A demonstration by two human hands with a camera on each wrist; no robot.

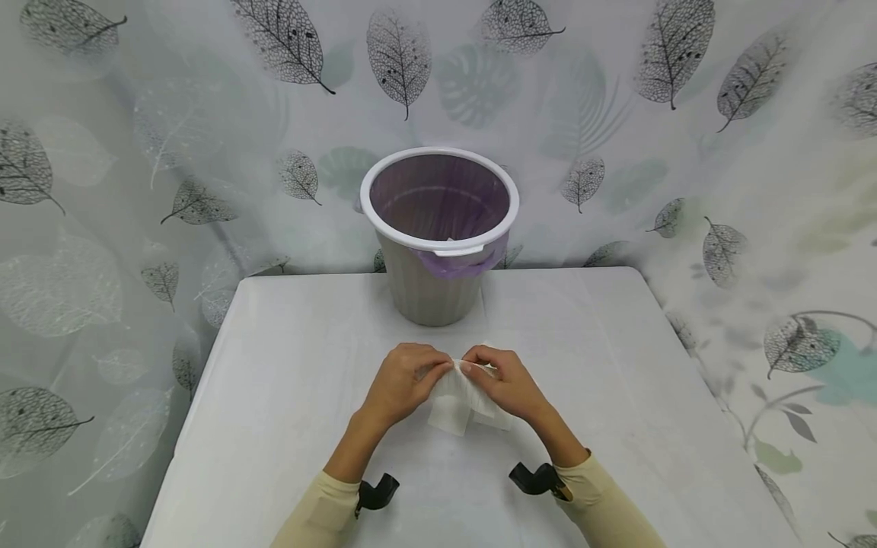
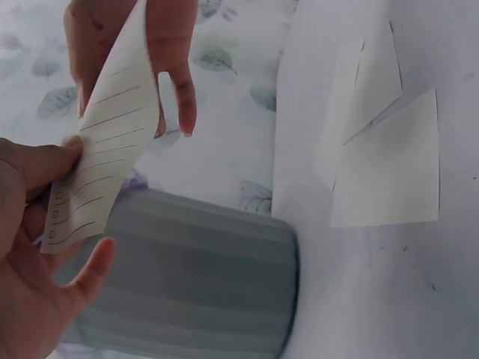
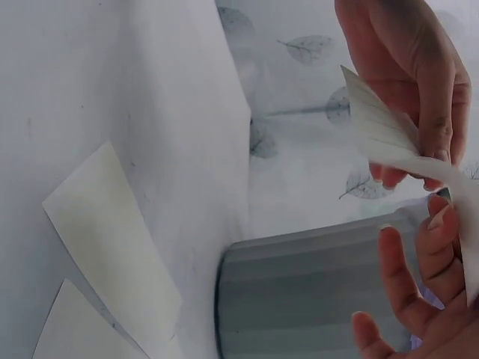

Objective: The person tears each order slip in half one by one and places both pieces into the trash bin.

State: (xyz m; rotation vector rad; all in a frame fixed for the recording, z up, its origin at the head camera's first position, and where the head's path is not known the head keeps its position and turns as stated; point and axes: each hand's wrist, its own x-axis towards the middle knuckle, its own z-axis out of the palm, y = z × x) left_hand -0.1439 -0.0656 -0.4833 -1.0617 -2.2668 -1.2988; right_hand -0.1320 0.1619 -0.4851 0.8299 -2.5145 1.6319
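Note:
My left hand and right hand meet over the middle of the table, both pinching a strip of lined paper. Its printed lines and a row of small marks show in the left wrist view, where the left thumb presses on its edge. In the right wrist view the paper bends between the two hands. Beneath them, several pale blank-looking paper pieces lie on the table, partly overlapping. Part of the strip is hidden by my fingers in the head view.
Just beyond the hands stands a grey ribbed wastebasket with a white rim and a purple bag liner. The white-covered table reaches back to a leaf-patterned curtain. Black wrist mounts sit by both sleeves.

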